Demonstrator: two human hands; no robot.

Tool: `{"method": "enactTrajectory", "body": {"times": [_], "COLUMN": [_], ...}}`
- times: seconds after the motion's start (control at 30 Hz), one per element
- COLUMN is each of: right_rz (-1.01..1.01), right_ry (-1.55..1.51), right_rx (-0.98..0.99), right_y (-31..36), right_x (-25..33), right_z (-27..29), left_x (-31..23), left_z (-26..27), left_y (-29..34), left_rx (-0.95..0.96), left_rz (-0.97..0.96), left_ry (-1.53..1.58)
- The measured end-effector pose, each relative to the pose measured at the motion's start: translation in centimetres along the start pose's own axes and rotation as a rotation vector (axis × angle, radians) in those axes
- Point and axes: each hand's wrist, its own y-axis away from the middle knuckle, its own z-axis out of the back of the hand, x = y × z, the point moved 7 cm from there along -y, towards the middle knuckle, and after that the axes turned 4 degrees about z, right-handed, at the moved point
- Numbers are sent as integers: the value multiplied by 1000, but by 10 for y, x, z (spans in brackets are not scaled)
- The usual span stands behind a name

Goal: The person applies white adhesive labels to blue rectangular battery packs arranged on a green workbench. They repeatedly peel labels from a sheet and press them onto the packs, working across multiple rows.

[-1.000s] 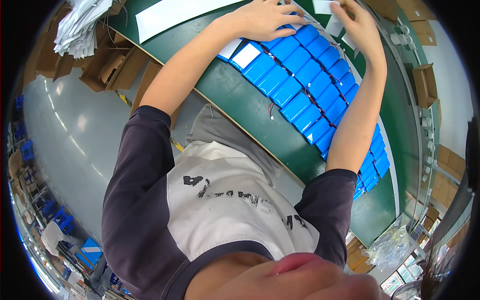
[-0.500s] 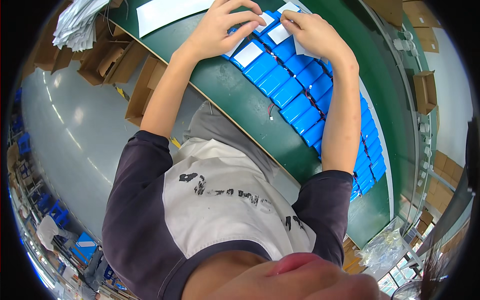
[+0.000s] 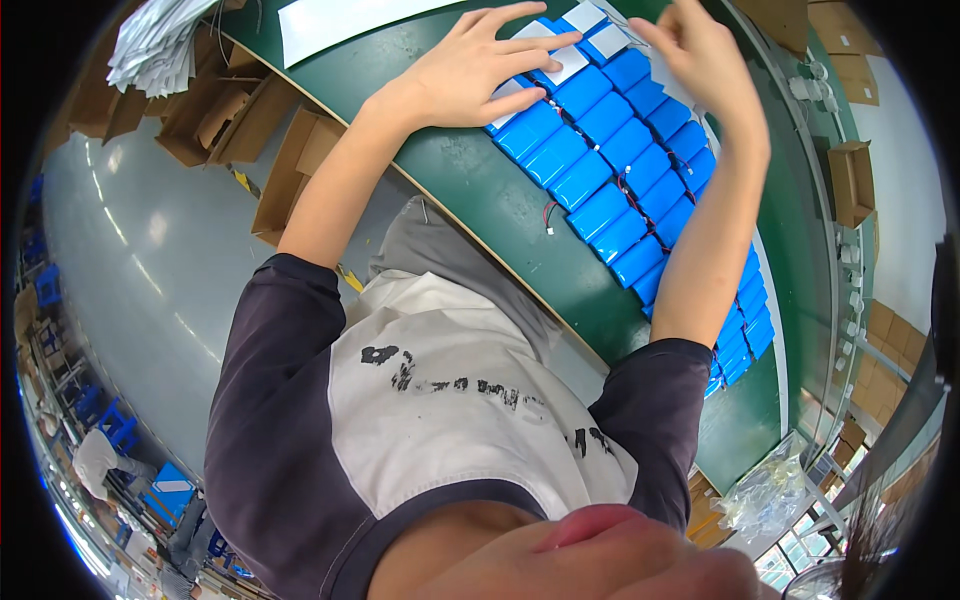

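Note:
Rows of blue shrink-wrapped battery packs lie side by side on the green table, with short wires and small white connectors between rows. Several packs at the far end carry white rectangular labels. My left hand is open, fingers spread, resting over the labelled packs at the row's left edge. To the right, my right hand is raised over the far rows with fingers curled. A white sheet hangs below its palm and seems to be held there; the fingertips are partly hidden.
A long white sheet lies at the table's far left. Open cardboard boxes and a stack of white papers stand beyond the left edge. Clear plastic bags are at the table's right end. A rail runs behind.
My right hand has moved right, away from the labelled packs, and the white sheet went with it. My left hand has shifted slightly right and flattened. The upper packs sit a little further right.

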Motion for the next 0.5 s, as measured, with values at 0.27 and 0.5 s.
{"method": "enactTrajectory", "body": {"times": [0.27, 0.5], "right_rz": [113, -66], "right_ry": [-229, -344], "right_rx": [351, 66], "right_y": [6, 16], "right_x": [-1, -37], "right_z": [-22, -43], "left_x": [-6, -30], "left_z": [3, 16], "left_y": [-3, 29], "left_rx": [-47, -434], "left_rz": [1, 122], "left_ry": [-124, -133]}}
